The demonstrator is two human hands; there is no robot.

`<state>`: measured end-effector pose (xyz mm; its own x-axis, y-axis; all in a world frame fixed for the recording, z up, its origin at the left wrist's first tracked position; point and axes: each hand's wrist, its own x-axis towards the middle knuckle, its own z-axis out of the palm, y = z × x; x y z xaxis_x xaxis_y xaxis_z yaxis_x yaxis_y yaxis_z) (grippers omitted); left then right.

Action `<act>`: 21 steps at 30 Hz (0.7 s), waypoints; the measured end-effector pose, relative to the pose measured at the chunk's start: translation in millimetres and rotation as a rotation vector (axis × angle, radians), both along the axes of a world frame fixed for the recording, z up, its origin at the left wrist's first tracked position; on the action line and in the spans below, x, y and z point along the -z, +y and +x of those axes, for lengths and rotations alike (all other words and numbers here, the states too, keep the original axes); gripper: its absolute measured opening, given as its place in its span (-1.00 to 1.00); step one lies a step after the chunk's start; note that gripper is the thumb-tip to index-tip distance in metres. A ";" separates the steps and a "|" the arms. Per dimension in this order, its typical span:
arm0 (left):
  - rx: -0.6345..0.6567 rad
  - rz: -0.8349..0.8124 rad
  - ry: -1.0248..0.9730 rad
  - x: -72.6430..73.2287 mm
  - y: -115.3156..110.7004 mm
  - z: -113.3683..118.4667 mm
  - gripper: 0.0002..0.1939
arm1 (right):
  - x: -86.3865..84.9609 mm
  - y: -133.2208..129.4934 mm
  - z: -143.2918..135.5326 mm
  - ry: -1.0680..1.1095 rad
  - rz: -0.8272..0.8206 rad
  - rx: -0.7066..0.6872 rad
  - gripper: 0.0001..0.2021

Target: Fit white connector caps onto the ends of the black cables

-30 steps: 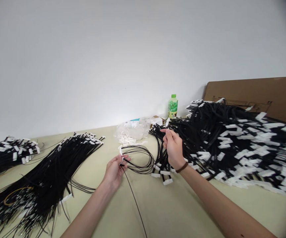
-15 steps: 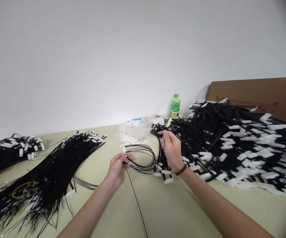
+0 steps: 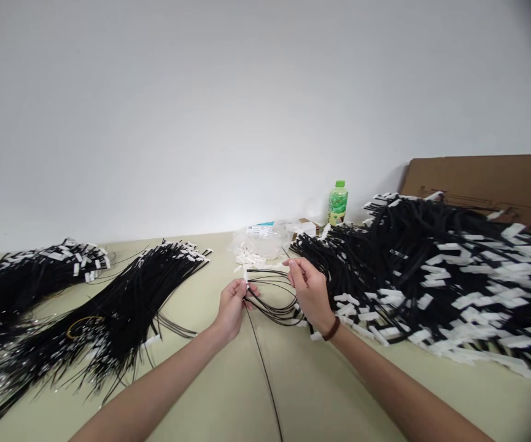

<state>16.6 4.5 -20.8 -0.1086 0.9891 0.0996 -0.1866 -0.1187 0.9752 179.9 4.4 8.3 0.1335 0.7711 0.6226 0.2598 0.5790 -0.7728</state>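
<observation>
My left hand [image 3: 231,309] is closed, thumb and fingers pinching a white connector [image 3: 246,274] at its lower end. Several thin black wires [image 3: 274,312] curve out of that connector to the right, passing behind my other hand. One loose black wire [image 3: 262,362] runs from beside my left fingers down toward the bottom edge. My right hand [image 3: 310,291] is closed in a pinch, with the dark tip of a thin wire [image 3: 285,252] sticking up past its fingertips. Its fingers are a short way right of the connector, not touching it.
Behind my hands are a clear plastic bag [image 3: 272,236] and loose white connectors [image 3: 249,256]. A large heap of black cables [image 3: 398,245] lies right, before a cardboard sheet [image 3: 477,178]. A green-capped bottle [image 3: 337,204] stands near the wall. Cable bundles [image 3: 127,307] lie left.
My right hand has come lower and nearer to the connector, and a wire tip now shows above its fingers. My left hand keeps its hold. The whole view has shifted a little.
</observation>
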 end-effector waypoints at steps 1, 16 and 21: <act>0.003 0.007 0.004 0.3 -0.1 -0.1 -0.70 | -2.0 -4.1 -2.3 -0.024 0.026 -0.007 -0.70; 0.042 -0.058 -0.111 -3.1 -5.5 -8.8 -0.70 | -14.1 31.3 36.7 0.576 -0.016 0.030 -0.59; 0.058 -0.067 -0.088 -6.6 -6.1 -8.3 -0.71 | -11.5 34.7 40.5 0.477 -0.007 0.139 -0.56</act>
